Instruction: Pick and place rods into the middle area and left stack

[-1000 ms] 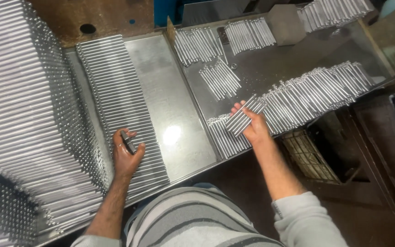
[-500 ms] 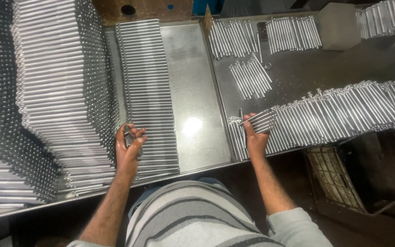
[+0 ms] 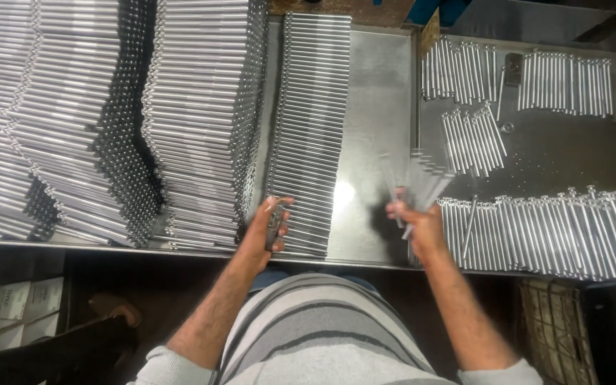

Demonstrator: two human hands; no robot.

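**Rods stacked high on one side, a long row still loose on the other**

The person stands at a metal counter (image 3: 376, 142) and looks down at both hands. The left hand (image 3: 269, 224), low in the middle of the frame, rests on the near end of a flat layer of rods (image 3: 311, 128) that runs up the tray toward the top edge. Its fingers are curled around a small dark object (image 3: 275, 222); what kind of object it is cannot be told. The right hand (image 3: 416, 224), just right of centre, is closed around a bundle of rods (image 3: 422, 187) that fans upward out of the fist, blurred, above the bare shiny strip of counter between the flat layer and the loose stock.

Judging by how things lie, a good deal is already sorted. Tall stacks of rods (image 3: 108, 121) fill the left half of the frame, layer upon layer, their ends lined up. The flat layer beside them is only one rod deep, so it looks like a stack barely started.

Plenty seems left. A long row of loose rods (image 3: 550, 235) lies side by side along the lower right of the frame, from just beside the right hand out to the edge. Smaller groups sit in the upper right: two neat sets of rods (image 3: 522, 78) near the top and a skewed clump (image 3: 473, 139) below them. The bundle in the right hand has not been set down on any pile.
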